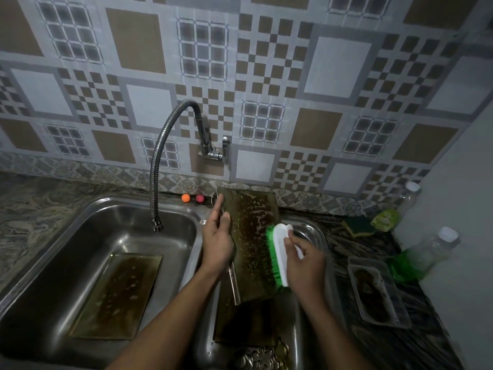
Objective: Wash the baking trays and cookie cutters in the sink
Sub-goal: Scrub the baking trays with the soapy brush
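Note:
My left hand [217, 241] grips the left rim of a soapy, brown-stained baking tray [250, 236] held tilted over the right sink basin [317, 236]. My right hand [304, 260] holds a white scrub brush with green bristles [277, 252] against the tray's right edge. A second tray [245, 321] lies under it in the right basin. Another stained tray [117, 292] rests flat in the left basin [80, 236]. Metal cookie cutters [264, 356] lie at the near end of the right basin.
A flexible tap hose [157, 166] hangs over the left basin, no water visible. On the right counter sit a small dirty container [378, 292], a green sponge [358, 227] and two bottles [424, 255], one with green liquid. Two small balls [186, 198] rest by the wall.

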The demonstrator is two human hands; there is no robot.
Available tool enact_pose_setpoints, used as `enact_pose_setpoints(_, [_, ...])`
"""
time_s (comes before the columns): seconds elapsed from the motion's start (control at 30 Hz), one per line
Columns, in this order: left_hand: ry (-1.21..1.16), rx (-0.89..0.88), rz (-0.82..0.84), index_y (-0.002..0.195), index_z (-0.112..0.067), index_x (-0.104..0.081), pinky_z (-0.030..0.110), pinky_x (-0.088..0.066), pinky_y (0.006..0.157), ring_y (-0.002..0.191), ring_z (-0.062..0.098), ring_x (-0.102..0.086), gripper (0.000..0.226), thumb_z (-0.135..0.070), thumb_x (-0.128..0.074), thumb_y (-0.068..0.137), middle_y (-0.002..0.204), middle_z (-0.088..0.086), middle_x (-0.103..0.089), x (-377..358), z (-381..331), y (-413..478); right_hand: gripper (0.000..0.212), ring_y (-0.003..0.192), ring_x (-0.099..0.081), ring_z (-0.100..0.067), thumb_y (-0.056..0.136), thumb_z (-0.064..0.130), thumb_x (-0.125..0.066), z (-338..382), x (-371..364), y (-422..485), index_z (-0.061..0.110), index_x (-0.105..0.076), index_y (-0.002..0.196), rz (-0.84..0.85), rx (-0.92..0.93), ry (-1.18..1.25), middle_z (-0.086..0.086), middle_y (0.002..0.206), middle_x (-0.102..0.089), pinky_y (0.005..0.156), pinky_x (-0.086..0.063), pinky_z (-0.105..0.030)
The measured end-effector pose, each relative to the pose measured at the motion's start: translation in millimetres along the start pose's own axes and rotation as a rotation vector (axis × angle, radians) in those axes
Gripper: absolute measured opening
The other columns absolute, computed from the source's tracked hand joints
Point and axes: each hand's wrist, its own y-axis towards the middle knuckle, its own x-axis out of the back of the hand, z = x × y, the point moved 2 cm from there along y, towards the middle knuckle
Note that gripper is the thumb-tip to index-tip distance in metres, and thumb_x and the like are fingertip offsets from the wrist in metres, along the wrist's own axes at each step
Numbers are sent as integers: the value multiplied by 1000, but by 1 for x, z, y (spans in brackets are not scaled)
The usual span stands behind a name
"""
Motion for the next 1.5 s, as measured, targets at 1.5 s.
enact_pose_setpoints(1.5, [400,-47,350,106,-31,-67,40,-56,88,92,15,-67,21,-19,-68,89,107,-3,-68,62,-33,-48,56,112,-43,-5,90,-2,-54,50,-27,-95,17,-48,142,-79,207,-278,-2,136,-42,76,-37,1])
